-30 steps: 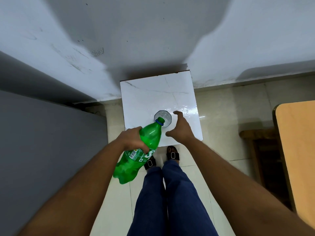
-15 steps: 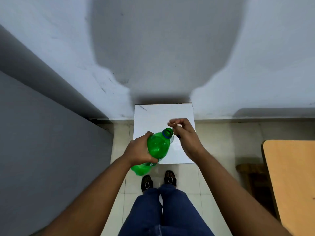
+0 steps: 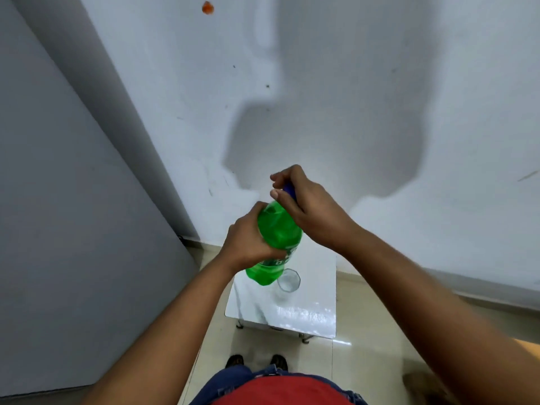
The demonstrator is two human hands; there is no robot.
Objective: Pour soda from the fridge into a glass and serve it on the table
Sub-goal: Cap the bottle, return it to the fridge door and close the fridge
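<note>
I hold a green soda bottle (image 3: 277, 229) upright in front of me, above the small white table (image 3: 309, 314). My left hand (image 3: 248, 244) wraps its body at the label. My right hand (image 3: 304, 200) is closed over the blue cap (image 3: 289, 189) at the top; only a sliver of the cap shows. A clear drinking glass (image 3: 288, 281) stands on the table just below and right of the bottle's base. I cannot tell whether there is liquid in the glass.
A grey fridge side (image 3: 73, 229) fills the left. A white wall (image 3: 350, 97) rises behind the table. A wooden table corner (image 3: 529, 350) shows at the right edge. My feet (image 3: 257, 362) stand on pale floor tiles before the white table.
The bottle went from tilted over the glass to upright and higher. My right hand left the glass and closed on the cap. The view tilted up toward the wall.
</note>
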